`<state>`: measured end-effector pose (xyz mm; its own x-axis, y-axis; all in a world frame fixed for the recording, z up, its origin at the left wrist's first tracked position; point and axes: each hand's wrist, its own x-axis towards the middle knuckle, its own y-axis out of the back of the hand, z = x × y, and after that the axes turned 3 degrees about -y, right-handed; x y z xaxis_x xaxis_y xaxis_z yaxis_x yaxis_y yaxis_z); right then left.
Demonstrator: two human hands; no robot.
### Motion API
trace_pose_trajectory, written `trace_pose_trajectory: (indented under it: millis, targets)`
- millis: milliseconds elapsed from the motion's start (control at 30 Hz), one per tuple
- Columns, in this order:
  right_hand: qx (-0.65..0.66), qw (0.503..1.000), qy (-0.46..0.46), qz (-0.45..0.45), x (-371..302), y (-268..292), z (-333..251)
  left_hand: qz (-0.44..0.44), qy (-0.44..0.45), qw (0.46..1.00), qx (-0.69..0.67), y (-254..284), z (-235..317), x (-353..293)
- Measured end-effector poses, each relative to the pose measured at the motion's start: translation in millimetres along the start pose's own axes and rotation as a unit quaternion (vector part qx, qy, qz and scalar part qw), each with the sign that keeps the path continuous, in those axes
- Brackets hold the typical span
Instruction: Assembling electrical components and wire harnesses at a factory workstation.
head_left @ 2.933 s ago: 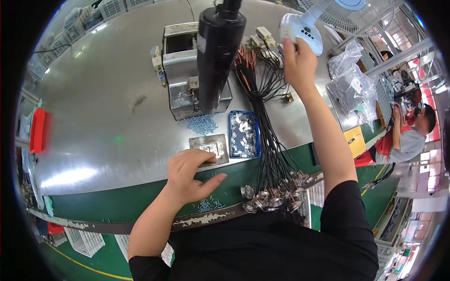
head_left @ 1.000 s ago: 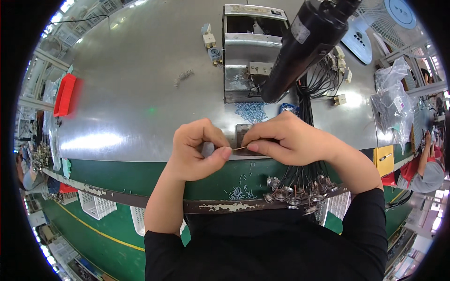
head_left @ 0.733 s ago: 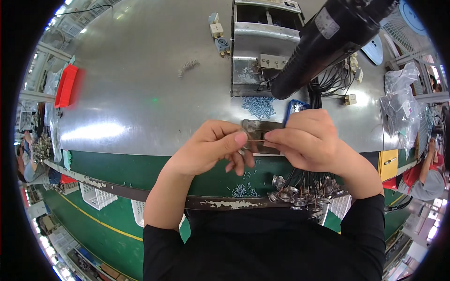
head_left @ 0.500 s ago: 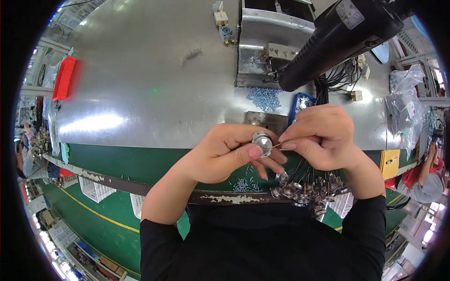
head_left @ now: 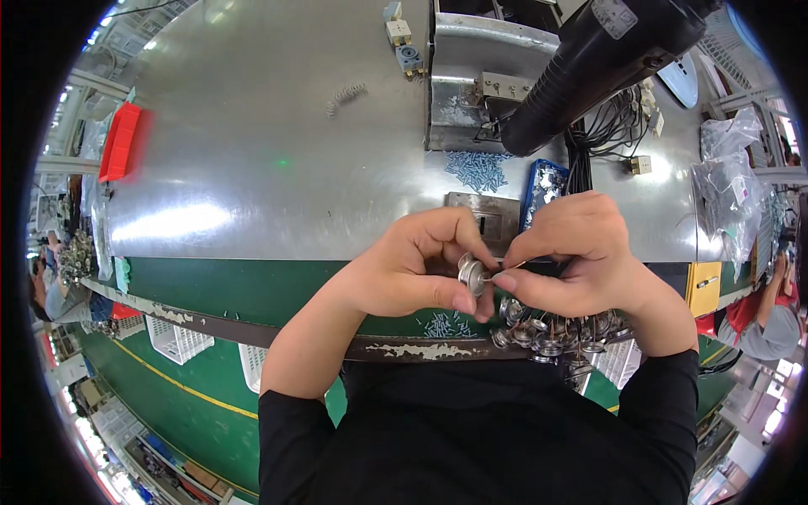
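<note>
Between the thumb and fingers of my left hand [head_left: 404, 265] is a small round silver metal part [head_left: 470, 274], tilted with one face toward the right. My right hand [head_left: 581, 252] pinches a thin wire [head_left: 514, 266] at that face, its fingertips almost touching the part. Whether the wire is fixed inside the part cannot be seen. Below the right hand lies a cluster of similar round metal parts [head_left: 547, 343] with dark wires, at the near table edge. Loose small screws [head_left: 446, 325] lie below my left hand. Just beyond both hands sits a flat metal block [head_left: 502, 215].
A heap of bluish screws [head_left: 475, 171] lies beside a blue tray [head_left: 539, 192]. Over the right side leans a thick black cylindrical tool [head_left: 581, 76], near a metal housing [head_left: 454, 109]. A spring [head_left: 345, 98] and red bin [head_left: 120, 143] are leftward; a yellow folder [head_left: 703, 289] is rightward.
The round part has turned more edge-on in my left hand, whose fingers have curled in. My right fingertips have come closer to it. The view has shifted slightly.
</note>
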<state>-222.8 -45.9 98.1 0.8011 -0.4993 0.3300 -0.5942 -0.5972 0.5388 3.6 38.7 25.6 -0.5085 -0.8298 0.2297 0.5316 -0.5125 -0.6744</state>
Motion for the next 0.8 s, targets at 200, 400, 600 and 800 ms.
trace_pose_trajectory:
  millis: [200, 400, 600, 800]
  targets:
    - [-0.019, 1.0, 0.005, 0.017, 0.7, -4.8, -3.6, 0.078, -0.045, 0.983, 0.16, 6.3, -5.4, -4.7]
    - [-0.074, 0.994, 0.046, 0.06, 0.0, -11.8, -0.3, 0.077, -0.171, 0.898, 0.399, 15.6, -7.9, -2.0]
    - [-0.113, 0.983, 0.106, 0.099, 1.3, -15.5, 2.2, 0.084, -0.323, 0.81, 0.481, 11.1, -15.0, 7.1]
    - [-0.201, 0.959, 0.166, 0.11, -1.5, -13.3, 2.0, 0.137, -0.366, 0.752, 0.531, 2.3, -20.7, 10.1]
